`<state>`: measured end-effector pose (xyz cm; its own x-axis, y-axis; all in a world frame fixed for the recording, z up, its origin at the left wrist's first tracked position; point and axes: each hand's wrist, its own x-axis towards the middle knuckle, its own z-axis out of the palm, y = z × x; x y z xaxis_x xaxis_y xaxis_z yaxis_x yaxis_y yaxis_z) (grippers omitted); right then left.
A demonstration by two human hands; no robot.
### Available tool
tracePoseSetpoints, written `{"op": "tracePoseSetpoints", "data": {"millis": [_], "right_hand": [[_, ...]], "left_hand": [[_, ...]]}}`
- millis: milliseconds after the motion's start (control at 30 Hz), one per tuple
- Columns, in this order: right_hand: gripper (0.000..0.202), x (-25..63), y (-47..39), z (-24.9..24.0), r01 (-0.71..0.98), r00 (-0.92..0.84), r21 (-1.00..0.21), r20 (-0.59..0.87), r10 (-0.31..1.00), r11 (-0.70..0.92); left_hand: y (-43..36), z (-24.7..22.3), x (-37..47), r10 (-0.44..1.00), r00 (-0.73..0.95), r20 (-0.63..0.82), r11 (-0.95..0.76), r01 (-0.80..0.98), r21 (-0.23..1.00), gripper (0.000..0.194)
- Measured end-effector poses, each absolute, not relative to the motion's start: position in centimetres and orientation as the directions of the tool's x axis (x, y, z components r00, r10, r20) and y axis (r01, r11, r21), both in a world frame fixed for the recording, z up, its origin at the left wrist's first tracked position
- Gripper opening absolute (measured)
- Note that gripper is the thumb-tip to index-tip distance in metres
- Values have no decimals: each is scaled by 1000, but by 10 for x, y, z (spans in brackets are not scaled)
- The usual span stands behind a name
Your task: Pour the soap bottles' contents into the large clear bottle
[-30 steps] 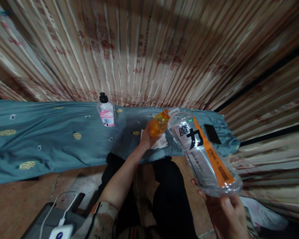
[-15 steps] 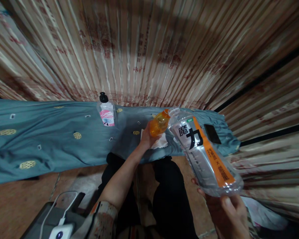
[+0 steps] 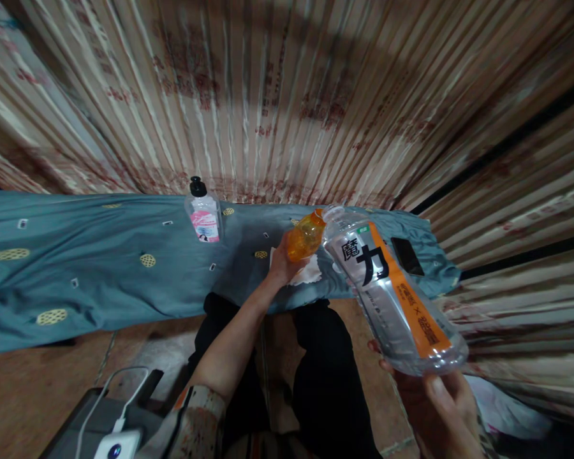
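My left hand (image 3: 282,262) is wrapped round a small orange see-through bottle (image 3: 306,237), tilted over the cloth-covered surface. My right hand (image 3: 430,389) grips the base of a large clear bottle (image 3: 387,290) with an orange and silver label. The large bottle is tipped, its neck low toward the orange bottle's neck; the two mouths meet or nearly meet. Whether liquid passes between them cannot be made out. Beneath the orange bottle lies a crumpled white tissue (image 3: 309,272), partly hidden by my left hand.
A clear bottle with a black cap and pink label (image 3: 204,213) stands on the teal cloth (image 3: 110,255). A dark phone (image 3: 407,256) lies at the right. Pleated curtain (image 3: 249,95) hangs behind. A white device (image 3: 118,444) with a cable is at lower left.
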<state>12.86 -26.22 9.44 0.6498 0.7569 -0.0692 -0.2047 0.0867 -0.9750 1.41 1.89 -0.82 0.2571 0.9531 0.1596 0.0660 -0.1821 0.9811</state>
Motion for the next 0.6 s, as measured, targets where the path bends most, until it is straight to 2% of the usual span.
{"op": "tracePoseSetpoints", "data": {"millis": [400, 600], "right_hand": [[47, 126, -261, 97, -203, 642, -976, -69, 764, 82], [43, 122, -264, 100, -184, 647, -983, -109, 755, 16]], "left_hand": [[22, -19, 16, 947, 269, 176, -192, 33, 981, 66], [22, -18, 16, 949, 267, 165, -187, 59, 981, 65]]}}
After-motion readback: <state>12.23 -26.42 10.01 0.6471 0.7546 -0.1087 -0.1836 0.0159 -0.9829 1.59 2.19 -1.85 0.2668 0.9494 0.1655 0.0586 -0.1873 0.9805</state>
